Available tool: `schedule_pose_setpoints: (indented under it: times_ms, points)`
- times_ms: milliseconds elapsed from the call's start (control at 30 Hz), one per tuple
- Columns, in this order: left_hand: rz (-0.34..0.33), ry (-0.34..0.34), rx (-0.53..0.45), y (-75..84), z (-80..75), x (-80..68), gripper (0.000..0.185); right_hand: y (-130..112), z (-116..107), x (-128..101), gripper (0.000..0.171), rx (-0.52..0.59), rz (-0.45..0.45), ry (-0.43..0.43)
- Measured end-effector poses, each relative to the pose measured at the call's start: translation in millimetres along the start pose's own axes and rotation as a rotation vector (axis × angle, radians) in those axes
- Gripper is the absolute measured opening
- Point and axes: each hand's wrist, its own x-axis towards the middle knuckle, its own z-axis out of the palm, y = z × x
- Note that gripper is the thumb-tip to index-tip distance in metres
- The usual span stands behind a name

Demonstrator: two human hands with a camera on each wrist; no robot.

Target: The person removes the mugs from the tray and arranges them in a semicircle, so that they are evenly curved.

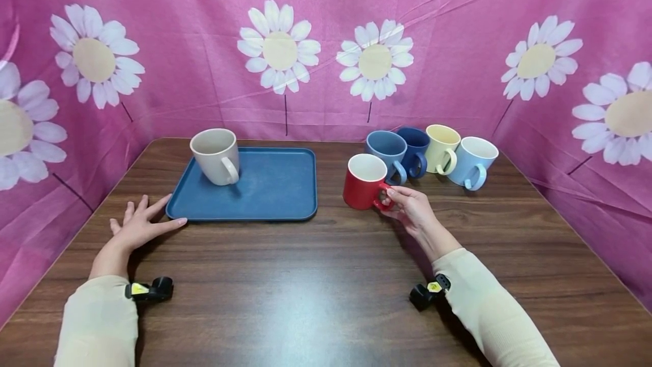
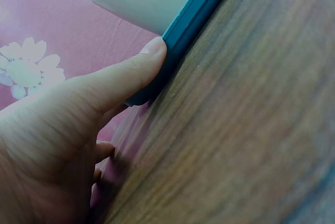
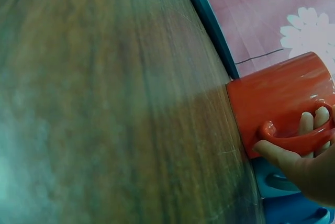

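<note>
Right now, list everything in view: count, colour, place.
red mug: 1, red with white inside, on the table right of the tray, handle held
beige mug: 1, beige, upright on the tray's back left corner
blue mugs: 3, mid blue, dark blue and light blue, clustered at the table's back right
yellow mug: 1, pale yellow, in that cluster between the dark blue and light blue ones
tray: 1, blue, left of centre
table: 1, dark wood
backdrop: 1, pink with white daisies, behind and at both sides
left hand: 1, flat, fingers spread, touching the tray's near left edge
right hand: 1, grip on the red mug's handle
</note>
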Motion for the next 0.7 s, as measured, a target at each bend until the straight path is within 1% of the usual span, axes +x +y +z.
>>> schedule_pose_setpoints:
  times_ms: [233, 400, 633, 700]
  points:
    - [0.006, 0.01, 0.007, 0.4, -0.9, 0.7, 0.09, -0.5, 0.1, -1.4, 0.026, 0.015, 0.018, -0.004]
    - [0.008, 0.011, 0.011, 0.1, -0.6, 0.9, 0.09, -0.4, -1.4, -1.4, 0.024, 0.001, 0.046, -0.015]
    - [0.006, 0.012, 0.006, -0.2, 0.0, 0.6, 0.091, -5.4, -4.3, -6.8, 0.007, -0.093, 0.07, -0.028]
    - [0.006, 0.011, 0.004, -0.2, 0.1, 0.7, 0.091, -7.5, -5.2, -9.8, 0.007, -0.117, 0.072, -0.023]
